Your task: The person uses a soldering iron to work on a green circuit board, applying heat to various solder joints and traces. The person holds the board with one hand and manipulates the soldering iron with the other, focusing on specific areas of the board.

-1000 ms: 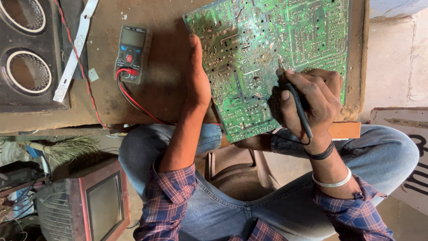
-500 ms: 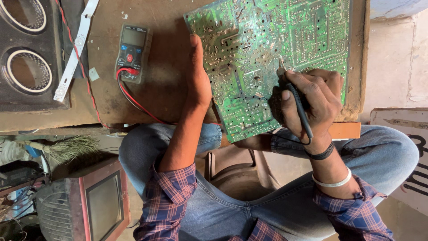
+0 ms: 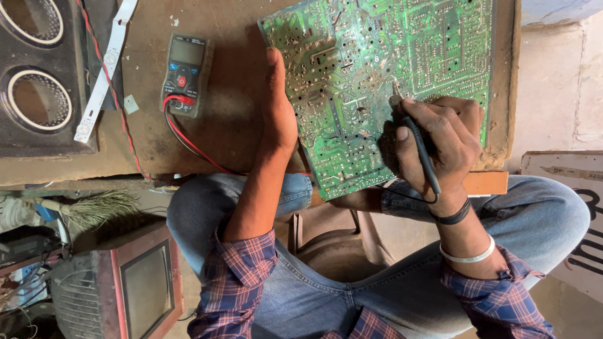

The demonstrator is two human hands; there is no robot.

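A large green circuit board (image 3: pixel 352 75) lies solder side up on a brown wooden table (image 3: pixel 232 113). My left hand (image 3: pixel 279 107) grips the board's left edge, fingers hidden beneath it. My right hand (image 3: pixel 440 141) holds a black probe (image 3: pixel 419 147) like a pen, with its metal tip touching the board near the middle. A dark multimeter (image 3: pixel 184 74) rests on the table left of the board, with red and black leads (image 3: pixel 188 145) running toward my lap.
A black speaker box (image 3: pixel 38 75) with two round cones stands at the far left, a white LED strip (image 3: pixel 103 69) beside it. An old small television (image 3: pixel 135 292) sits on the floor at lower left. A broom (image 3: pixel 94 207) lies under the table edge.
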